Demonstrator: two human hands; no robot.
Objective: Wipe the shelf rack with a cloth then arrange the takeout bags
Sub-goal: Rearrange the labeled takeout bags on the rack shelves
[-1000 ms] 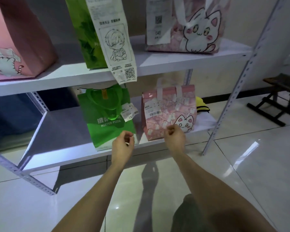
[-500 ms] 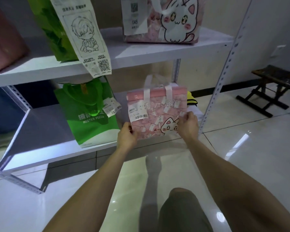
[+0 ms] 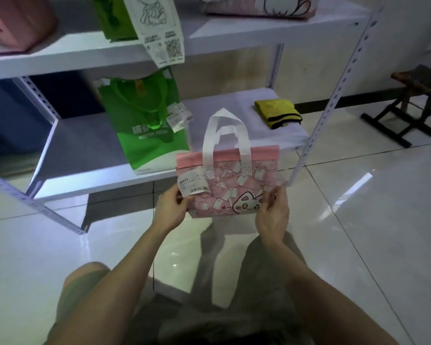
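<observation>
- Hidden/cut off: three bags on the top shelf are cropped by the frame top. Only their lower parts show, plus a long white paper receipt (image 3: 161,31) hanging over the shelf edge.
- Small print on the bag's white label is unreadable past "J8022".
- Both forearms reach fwd from the bottom of the frame, wrists about level, palms facing each other.
- Left hand (image 3: 171,211) grips the lower left corner of the pink fabric takeout bag with cat print and white loop handles (image 3: 234,192). Thumb lies on the front by the label; the other fingers wrap behind, mostly hidden.
- Right hand (image 3: 274,215) holds the lower right corner; fingers (image 3: 271,197) curl onto the front edge beside the cat face.
- Bag hangs upright btwn the two sets of fingers, in front of the lower board of the white metal shelf rack (image 3: 85,180), off it.
- Beyond the left fingers: a green non-woven "MISTER PIZZA" bag (image 3: 144,130) stands on that board.
- Beyond the right fingers: a folded yellow cloth with black trim (image 3: 276,113) lies on the board.
</observation>
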